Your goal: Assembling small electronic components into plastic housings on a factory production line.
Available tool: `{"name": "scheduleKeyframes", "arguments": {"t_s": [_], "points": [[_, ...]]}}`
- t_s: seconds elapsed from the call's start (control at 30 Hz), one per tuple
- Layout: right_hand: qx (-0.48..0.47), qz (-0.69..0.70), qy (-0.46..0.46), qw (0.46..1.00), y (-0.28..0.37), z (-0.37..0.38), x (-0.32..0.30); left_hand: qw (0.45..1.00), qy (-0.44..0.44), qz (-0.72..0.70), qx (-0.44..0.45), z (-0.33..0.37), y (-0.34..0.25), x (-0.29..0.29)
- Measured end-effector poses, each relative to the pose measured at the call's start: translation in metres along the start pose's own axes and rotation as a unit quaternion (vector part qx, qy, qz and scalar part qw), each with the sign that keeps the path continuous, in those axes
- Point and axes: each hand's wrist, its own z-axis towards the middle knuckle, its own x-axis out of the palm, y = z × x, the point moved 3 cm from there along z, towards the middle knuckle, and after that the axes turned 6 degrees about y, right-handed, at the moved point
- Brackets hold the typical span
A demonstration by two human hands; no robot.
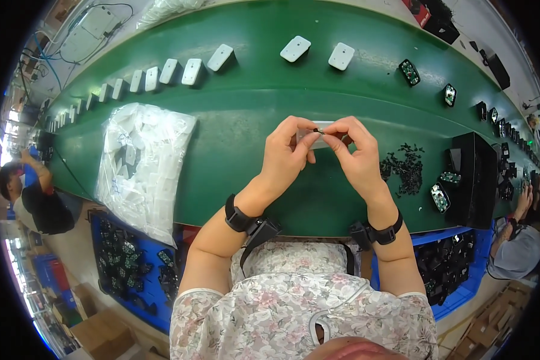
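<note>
My left hand [287, 147] and my right hand [357, 146] meet over the green work surface, thumbs and index fingertips pinched together. Between the fingertips is a small black part [318, 130], too small to make out its kind. A white plastic piece [324, 143] shows just behind and below the fingers, partly hidden by them; I cannot tell whether it is held or lying on the surface. Right of my right hand is a loose pile of small black parts [407, 173]. A clear plastic bag [145, 174] full of white pieces lies left of my left hand.
White housings [296, 48] stand in a row along the far green strip. Black housings with circuit boards [440, 198] lie beside a black box [475, 180]. Blue bins [117, 282] of black parts flank me. Other people sit at far left [39, 201] and far right [516, 249].
</note>
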Motion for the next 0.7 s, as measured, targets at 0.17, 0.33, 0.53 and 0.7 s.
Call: {"name": "scheduleKeyframes", "arguments": {"t_s": [0.17,0.33,0.53,0.7], "points": [[-0.091,-0.117,-0.023,0.989,0.007,-0.002,0.0,0.996,0.043,-0.079,-0.028,-0.005,-0.001,0.003],[-0.039,-0.12,-0.025,0.992,0.006,-0.003,-0.001,0.993,0.045,-0.11,0.022,-0.005,-0.001,0.007],[0.018,-0.081,-0.007,0.997,0.002,-0.004,-0.001,0.993,0.016,-0.106,0.04,-0.005,0.002,0.01],[0.069,-0.03,0.006,0.997,0.0,-0.003,-0.002,0.995,0.01,-0.049,0.084,-0.007,0.004,0.013]]}}
